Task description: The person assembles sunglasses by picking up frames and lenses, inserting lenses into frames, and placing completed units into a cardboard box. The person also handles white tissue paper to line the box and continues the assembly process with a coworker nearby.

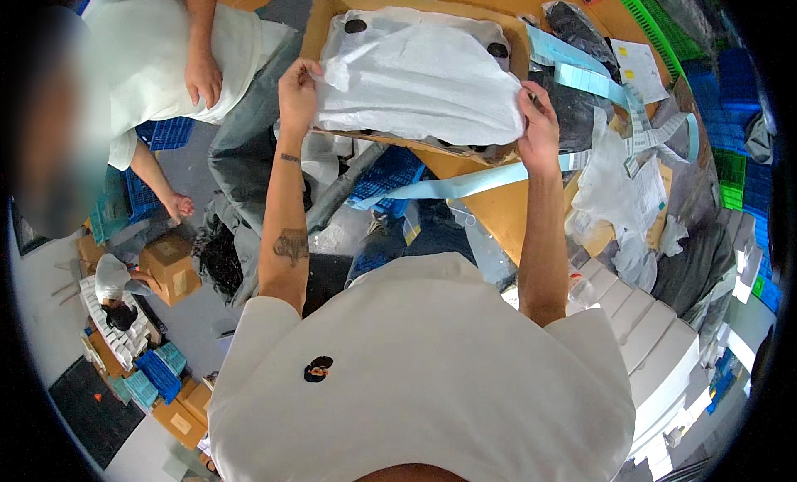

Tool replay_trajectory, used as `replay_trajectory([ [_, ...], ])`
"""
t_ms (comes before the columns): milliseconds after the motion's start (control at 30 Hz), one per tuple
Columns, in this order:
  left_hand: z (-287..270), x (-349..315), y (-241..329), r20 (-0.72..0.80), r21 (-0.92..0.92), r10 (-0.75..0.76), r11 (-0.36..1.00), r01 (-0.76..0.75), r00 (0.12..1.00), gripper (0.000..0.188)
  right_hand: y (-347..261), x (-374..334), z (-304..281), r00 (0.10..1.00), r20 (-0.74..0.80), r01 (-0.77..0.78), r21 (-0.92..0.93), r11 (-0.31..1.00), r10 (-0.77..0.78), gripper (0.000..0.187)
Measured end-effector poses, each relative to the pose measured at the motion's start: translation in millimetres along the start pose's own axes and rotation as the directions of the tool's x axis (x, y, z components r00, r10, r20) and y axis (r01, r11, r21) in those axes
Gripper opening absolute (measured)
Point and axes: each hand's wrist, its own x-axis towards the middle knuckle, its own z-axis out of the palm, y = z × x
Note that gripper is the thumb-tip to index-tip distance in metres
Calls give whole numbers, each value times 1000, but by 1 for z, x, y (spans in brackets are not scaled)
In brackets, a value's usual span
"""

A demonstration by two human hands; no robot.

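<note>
An open cardboard box stands at the table's edge in front of me. A wide sheet of white wrapping paper covers most of its inside. My left hand pinches the sheet at its near left side, fingers closed. At the right side, my right hand grips the sheet's edge between thumb and fingers. Two small dark patches show near the box's far corners; what they belong to is hidden under the paper.
A pale blue label strip trails across the brown table. Crumpled plastic and dark bags lie to the right. White boxes are stacked lower right. A co-worker is close on the left, another person farther back.
</note>
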Motion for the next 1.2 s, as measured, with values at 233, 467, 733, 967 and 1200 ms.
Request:
replay_trajectory([
  [233,-15,10,-12,58,209,116,970,-126,992,29,29,19,-22,773,-125,480,-525,703,-622,24],
  [467,-3,4,11,231,216,-39,976,-12,972,53,3,-6,28,999,43,41,-458,888,-24,53],
  [733,-24,-19,-9,329,-24,-216,971,236,920,75,11,0,13,992,-109,46,-98,994,-57,42],
  [967,-7,-26,13,339,93,-206,978,185,918,86,-1,-11,36,965,222,-69,-306,949,142,55],
  [1200,-28,-9,-15,420,491,-87,859,-146,903,95,-6,-11,-2,911,357,221,-847,484,207,100],
])
